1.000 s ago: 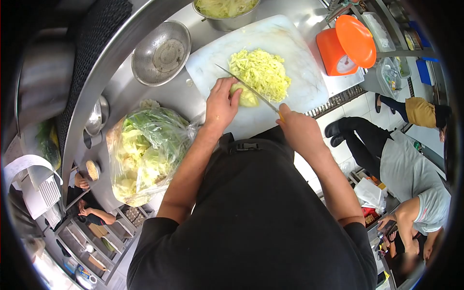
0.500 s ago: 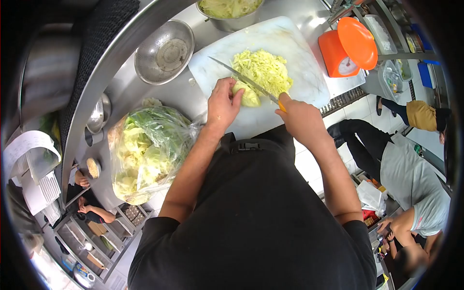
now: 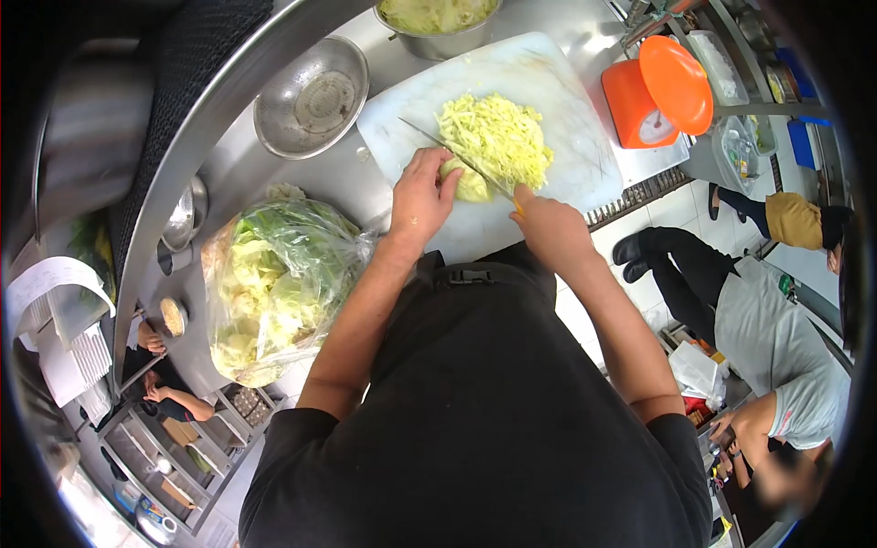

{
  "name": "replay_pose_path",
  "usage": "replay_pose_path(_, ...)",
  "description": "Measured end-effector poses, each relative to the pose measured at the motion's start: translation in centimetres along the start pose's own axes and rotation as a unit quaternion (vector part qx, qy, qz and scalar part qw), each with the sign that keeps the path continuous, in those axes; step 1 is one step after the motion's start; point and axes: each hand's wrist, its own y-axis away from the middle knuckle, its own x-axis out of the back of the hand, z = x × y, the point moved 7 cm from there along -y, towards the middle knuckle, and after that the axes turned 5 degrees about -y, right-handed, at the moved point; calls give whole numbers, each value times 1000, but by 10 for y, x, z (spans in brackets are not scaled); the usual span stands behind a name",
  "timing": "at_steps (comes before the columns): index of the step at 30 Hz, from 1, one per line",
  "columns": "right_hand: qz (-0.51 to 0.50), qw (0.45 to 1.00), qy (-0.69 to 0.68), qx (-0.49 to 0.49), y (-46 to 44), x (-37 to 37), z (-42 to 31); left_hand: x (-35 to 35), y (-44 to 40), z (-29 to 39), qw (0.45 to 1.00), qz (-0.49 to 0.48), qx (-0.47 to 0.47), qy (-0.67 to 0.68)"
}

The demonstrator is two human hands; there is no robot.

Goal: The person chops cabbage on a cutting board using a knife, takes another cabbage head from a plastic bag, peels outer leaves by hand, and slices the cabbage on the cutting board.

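Note:
My right hand [image 3: 551, 228] is closed round the yellow handle of a kitchen knife [image 3: 477, 172]. Its long blade slants across the white cutting board [image 3: 577, 119], between a pale cabbage piece [image 3: 473, 188] and a heap of shredded cabbage [image 3: 504, 137]. With bent fingers, my left hand [image 3: 423, 197] holds the cabbage piece from its left side, close to the blade. The underside of that piece is hidden. Left of my left forearm lies a clear plastic bag [image 3: 288, 283] filled with cabbage leaves.
A metal bowl [image 3: 312, 99] sits left of the board, and a pot of cut cabbage [image 3: 448, 38] behind it. An orange scale [image 3: 630, 96] stands at the right. One person in a grey shirt [image 3: 763, 320] is at the right; another person's arm [image 3: 183, 402] shows lower left.
My right hand has shifted left and slightly down, bringing the knife nearer the cabbage piece. My left hand keeps its place on the piece.

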Motion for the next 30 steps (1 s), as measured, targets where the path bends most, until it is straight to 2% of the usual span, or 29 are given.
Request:
replay_pose_path(6,22,1000,-11,18,-28,-13,8,4,5,0,1000,-18,15,7)
replay_pose_path(9,57,998,-6,36,-12,11,5,6,3,0,1000,-11,3,18)
replay_pose_path(13,33,999,11,15,22,45,-9,5,5,-1,999,0,21,30)
replay_pose_path(18,14,999,35,-1,53,50,-17,2,3,0,1000,6,8,22)
replay_pose_path(21,-2,999,40,-30,60,46,-17,3,2,0,1000,3,6,13)
replay_pose_path(30,21,1000,0,-4,5,-17,-2,1,0,-2,1000,-13,4,12)
